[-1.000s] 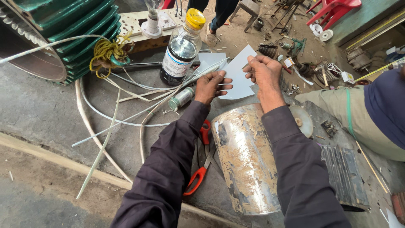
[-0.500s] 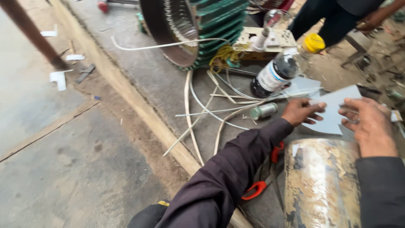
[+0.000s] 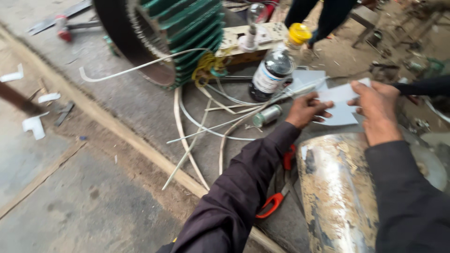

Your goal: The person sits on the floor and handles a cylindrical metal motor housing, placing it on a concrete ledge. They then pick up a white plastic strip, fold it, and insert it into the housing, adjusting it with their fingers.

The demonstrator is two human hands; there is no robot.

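Observation:
Both my hands hold a white sheet of paper (image 3: 341, 107) above a worn metal cylinder (image 3: 335, 187). My left hand (image 3: 305, 110) grips the sheet's left edge, and my right hand (image 3: 375, 105) pinches its right edge. Under my left forearm lie scissors with red handles (image 3: 276, 199). Just left of my left hand a small silver can (image 3: 266, 115) rests on the ground among white strips.
A dark bottle with a yellow cap (image 3: 276, 65) stands behind the paper. A big green ribbed motor housing (image 3: 173, 33) lies at the back. Long white strips (image 3: 187, 140) sprawl over the concrete. Another person's legs (image 3: 323, 14) are at the top, and a dark sleeve (image 3: 422, 86) at right.
The view has swung left and back, showing more of the floor at left. Both hands still hold the paper over the cylinder.

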